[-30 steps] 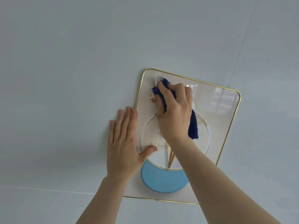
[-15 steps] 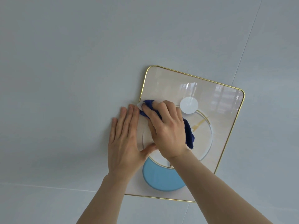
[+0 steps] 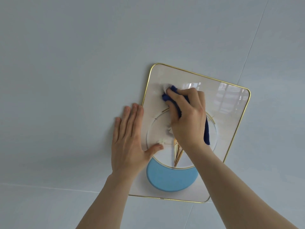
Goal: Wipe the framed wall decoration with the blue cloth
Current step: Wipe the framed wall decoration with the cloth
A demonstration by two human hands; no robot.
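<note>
The framed wall decoration hangs tilted on the wall: a glossy cream panel with a thin gold rim, a white ring and a light blue disc at the bottom. My right hand presses the dark blue cloth flat against the glass in the upper left part of the panel; most of the cloth is hidden under the palm. My left hand lies flat with fingers spread over the frame's left edge, its thumb on the glass.
A pale grey-blue tiled wall surrounds the frame, with thin grout lines crossing low on the left and diagonally at the upper right. Window reflections show in the glass at the upper right.
My right hand slid the cloth down to the frame's left edge beside my left hand, then back up and right to the upper left of the glass. The left hand has stayed put.
</note>
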